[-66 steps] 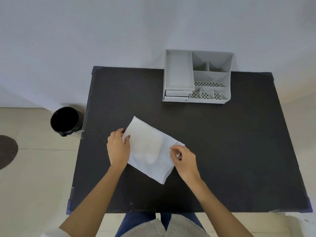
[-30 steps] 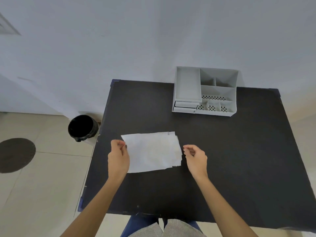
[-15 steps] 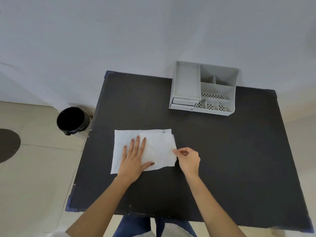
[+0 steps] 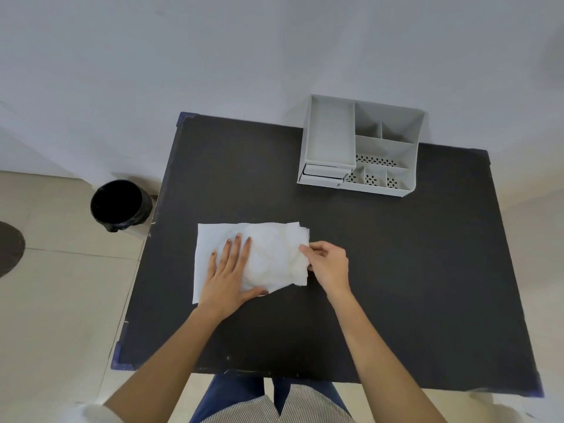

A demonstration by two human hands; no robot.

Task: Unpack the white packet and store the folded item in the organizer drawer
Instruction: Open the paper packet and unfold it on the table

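The white packet [image 4: 210, 248] lies flat on the black table [image 4: 381, 270], left of centre. My left hand [image 4: 229, 273] rests palm down on it with fingers spread, pressing it to the table. My right hand [image 4: 328, 264] pinches the packet's right edge, where a cream-white folded item [image 4: 274, 257] shows partly out of the opening. The grey organizer [image 4: 360, 145] stands at the table's far edge against the wall, with two shut drawers [image 4: 323, 175] at its lower left front.
A black waste bin [image 4: 120, 204] stands on the tiled floor left of the table. The wall runs right behind the organizer. The table's near edge is close to my body.
The packet was turned level and laid flat. My left hand went from holding its edge to pressing on top. My right hand now pinches the right edge, and the folded item shows there.
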